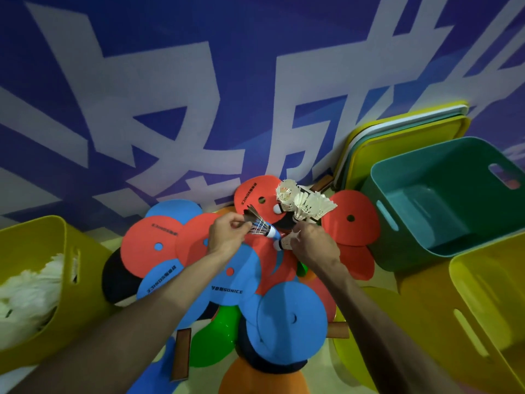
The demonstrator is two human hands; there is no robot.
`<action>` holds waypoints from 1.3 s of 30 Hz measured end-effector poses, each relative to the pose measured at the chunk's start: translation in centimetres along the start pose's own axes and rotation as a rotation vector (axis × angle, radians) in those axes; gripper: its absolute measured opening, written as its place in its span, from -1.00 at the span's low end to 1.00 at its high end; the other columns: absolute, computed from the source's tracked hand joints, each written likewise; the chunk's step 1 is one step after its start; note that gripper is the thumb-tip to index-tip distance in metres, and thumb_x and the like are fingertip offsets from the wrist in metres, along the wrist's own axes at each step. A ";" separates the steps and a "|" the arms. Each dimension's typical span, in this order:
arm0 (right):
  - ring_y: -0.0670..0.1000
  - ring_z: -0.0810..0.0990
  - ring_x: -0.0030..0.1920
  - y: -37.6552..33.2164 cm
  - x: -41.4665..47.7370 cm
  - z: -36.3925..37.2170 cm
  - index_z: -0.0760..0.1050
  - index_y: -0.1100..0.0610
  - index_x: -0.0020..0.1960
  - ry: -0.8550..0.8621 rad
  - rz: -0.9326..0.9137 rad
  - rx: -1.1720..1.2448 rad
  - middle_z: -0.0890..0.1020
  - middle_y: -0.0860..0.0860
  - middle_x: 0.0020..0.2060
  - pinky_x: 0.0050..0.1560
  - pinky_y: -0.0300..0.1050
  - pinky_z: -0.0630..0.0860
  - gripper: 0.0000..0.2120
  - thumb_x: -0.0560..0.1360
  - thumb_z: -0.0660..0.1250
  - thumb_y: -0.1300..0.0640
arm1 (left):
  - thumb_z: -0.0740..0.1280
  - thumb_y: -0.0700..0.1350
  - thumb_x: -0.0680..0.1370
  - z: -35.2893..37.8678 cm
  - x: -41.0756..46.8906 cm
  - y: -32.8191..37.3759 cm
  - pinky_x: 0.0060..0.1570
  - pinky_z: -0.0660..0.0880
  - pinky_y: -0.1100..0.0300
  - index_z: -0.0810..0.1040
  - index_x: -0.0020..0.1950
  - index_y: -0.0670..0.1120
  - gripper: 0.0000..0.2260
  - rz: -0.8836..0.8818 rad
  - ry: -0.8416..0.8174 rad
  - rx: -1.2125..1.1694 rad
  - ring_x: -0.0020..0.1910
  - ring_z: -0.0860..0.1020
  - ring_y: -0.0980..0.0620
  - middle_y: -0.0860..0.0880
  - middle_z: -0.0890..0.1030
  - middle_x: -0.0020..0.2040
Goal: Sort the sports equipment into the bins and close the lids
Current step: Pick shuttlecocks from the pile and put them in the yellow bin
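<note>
A heap of flat red discs (pixel 147 248) and blue discs (pixel 292 317) covers the floor in front of me. My left hand (pixel 225 236) pinches a dark-feathered shuttlecock (pixel 262 226) by its skirt, cork pointing right. My right hand (pixel 314 244) grips a white shuttlecock (pixel 281 243), cork toward the left. Two more white shuttlecocks (pixel 308 207) lie on a red disc just behind my hands. A yellow bin (pixel 42 288) at the left holds several white shuttlecocks. An empty teal bin (pixel 443 206) stands at the right.
A second yellow bin (pixel 488 302) sits at the near right. Yellow and teal lids (pixel 397 143) lean against the blue printed wall (pixel 170 81) behind the teal bin. Paddle handles (pixel 181 354) and green and orange pieces poke out under the discs.
</note>
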State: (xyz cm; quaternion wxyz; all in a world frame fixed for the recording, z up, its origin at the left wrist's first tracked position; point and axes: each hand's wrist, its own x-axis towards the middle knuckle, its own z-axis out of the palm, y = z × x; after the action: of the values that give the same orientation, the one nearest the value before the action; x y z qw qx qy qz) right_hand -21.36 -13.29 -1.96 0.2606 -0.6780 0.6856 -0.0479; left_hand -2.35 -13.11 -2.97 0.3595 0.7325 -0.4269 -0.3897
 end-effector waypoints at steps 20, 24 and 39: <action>0.09 0.62 0.01 -7.1 -0.9 -1.7 0.58 0.06 0.10 0.097 -0.188 0.201 0.67 0.06 -0.02 0.03 -0.10 0.50 -0.76 0.46 0.28 0.22 | 0.40 -0.23 0.48 -8.9 -4.4 2.5 -0.38 0.45 0.35 0.55 -0.21 -0.01 -0.86 0.101 0.152 -0.162 -0.47 0.52 0.16 0.04 0.58 -0.31; 0.10 0.62 -0.01 -10.6 -2.3 -1.9 0.58 0.07 0.09 0.115 -0.283 0.230 0.68 0.09 -0.04 0.01 -0.05 0.54 -0.77 0.47 0.28 0.23 | 0.40 -0.22 0.48 -12.9 -5.5 2.7 -0.37 0.44 0.34 0.58 -0.15 -0.09 -0.95 0.122 0.220 -0.197 -0.53 0.49 0.23 0.03 0.58 -0.35; 0.04 0.63 -0.01 -28.8 -8.4 2.9 0.59 0.07 0.08 0.003 -0.635 0.243 0.69 0.05 -0.04 -0.02 -0.22 0.46 -0.77 0.47 0.30 0.24 | 0.38 -0.23 0.50 -32.9 -13.9 -3.7 -0.25 0.47 0.24 0.56 -0.04 -0.15 -0.93 0.081 0.555 -0.258 -0.29 0.57 -0.02 -0.04 0.62 -0.24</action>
State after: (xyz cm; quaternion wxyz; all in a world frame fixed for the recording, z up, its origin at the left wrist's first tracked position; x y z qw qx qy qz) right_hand 5.43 -6.65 10.08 0.3105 -0.8217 0.4298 -0.2090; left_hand 23.20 7.27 11.98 0.5675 0.7419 -0.2882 -0.2109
